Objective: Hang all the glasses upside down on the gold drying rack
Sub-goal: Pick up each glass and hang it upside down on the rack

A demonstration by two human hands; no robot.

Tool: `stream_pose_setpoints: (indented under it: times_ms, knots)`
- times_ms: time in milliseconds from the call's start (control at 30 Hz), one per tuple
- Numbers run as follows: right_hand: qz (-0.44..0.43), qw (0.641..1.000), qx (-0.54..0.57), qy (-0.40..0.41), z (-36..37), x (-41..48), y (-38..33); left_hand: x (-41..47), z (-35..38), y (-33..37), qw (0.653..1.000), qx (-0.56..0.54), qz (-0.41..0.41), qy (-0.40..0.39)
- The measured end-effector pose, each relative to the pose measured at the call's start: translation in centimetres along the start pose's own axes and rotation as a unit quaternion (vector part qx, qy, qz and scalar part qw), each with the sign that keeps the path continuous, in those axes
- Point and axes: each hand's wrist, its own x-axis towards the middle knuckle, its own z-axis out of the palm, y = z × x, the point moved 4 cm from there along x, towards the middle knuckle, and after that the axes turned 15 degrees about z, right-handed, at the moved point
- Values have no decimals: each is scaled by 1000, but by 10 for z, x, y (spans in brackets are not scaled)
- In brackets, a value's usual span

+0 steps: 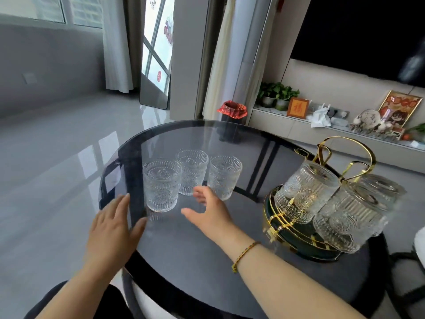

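Three embossed clear glasses stand upright on the round dark glass table (184,249): a near left glass (161,185), a middle glass (192,171) behind it and a right glass (225,177). My left hand (112,226) lies flat and open at the table's left edge, just left of the near glass. My right hand (207,212) hovers open, its fingers spread, just right of the near glass and in front of the other two. The gold drying rack (345,148) at the right carries upside-down glasses: one (308,187), another (349,217), a third (381,189) behind.
The rack stands in a dark round tray (305,252) with a gold wire rim near the table's right edge. A red-lined bin (232,111) stands on the floor beyond the table. A shelf with plants and frames (322,111) runs along the right wall.
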Motion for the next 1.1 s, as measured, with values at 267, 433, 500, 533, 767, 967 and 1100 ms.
stream_pose_setpoints:
  times_ms: [267, 433, 500, 533, 767, 967, 1100]
  knots:
    - [48, 993, 99, 42, 69, 29, 0, 3, 25, -18, 987, 99, 15, -122]
    - [57, 989, 88, 105, 79, 35, -9, 1, 24, -19, 989, 95, 16, -113]
    - [62, 987, 65, 134, 80, 38, -12, 2, 24, -19, 989, 94, 16, -110]
    - [64, 986, 54, 142, 81, 40, -14, 2, 24, -19, 989, 96, 16, -112]
    - [59, 981, 128, 130, 77, 37, -15, 1, 25, -23, 984, 118, 16, -132]
    - [-10, 964, 242, 107, 27, 6, -34, -1, 20, -19, 986, 75, 7, -148]
    - [-69, 950, 253, 168, -48, -21, -51, 2, 18, 8, 994, 5, 45, -102]
